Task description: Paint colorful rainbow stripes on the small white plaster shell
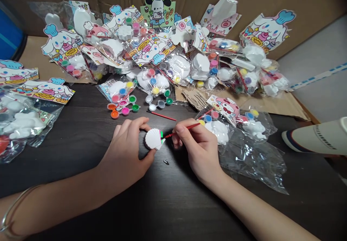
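Head view: both hands [159, 143] angle inward, fingers bent.

My left arm enters from the lower left, a bangle at its wrist, and extends diagonally up and inward. The left hand [127, 145] is back-up, thumb and index finger curved toward each other in a pinch, remaining fingers bent alongside. My right arm enters from the lower right at a mirrored angle. The right hand [199, 148] is closed in a pen-type grip, thumb against the index finger, other fingers curled beneath.
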